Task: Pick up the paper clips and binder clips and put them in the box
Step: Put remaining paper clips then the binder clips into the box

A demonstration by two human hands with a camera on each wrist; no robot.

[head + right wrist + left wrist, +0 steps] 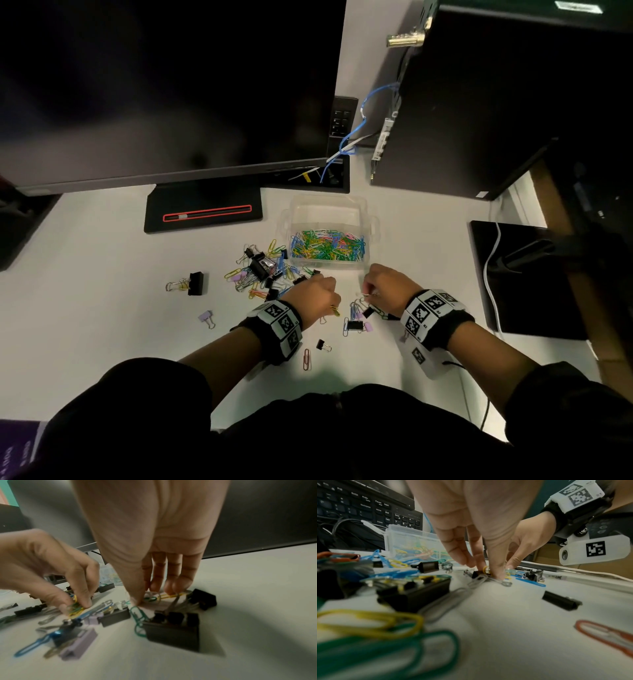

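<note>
Paper clips (260, 274) and binder clips (196, 283) lie scattered mid-worktop (102, 308), just before the box (327, 233); your left hand (313, 297) pinches yellow and green clips, your right hand (387, 289) pinches others; gather several firmly, lift clear of tangles, release over the box.

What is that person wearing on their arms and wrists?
Both hands, the left hand and right hand, are bare. Each wrist carries a black band set with white blocks printed with black square-code markers. The left wrist view shows a white camera housing under the right wrist, also bearing a marker. A thin black cable trails from the right band. Dark sleeves are pushed up the forearms.
</note>
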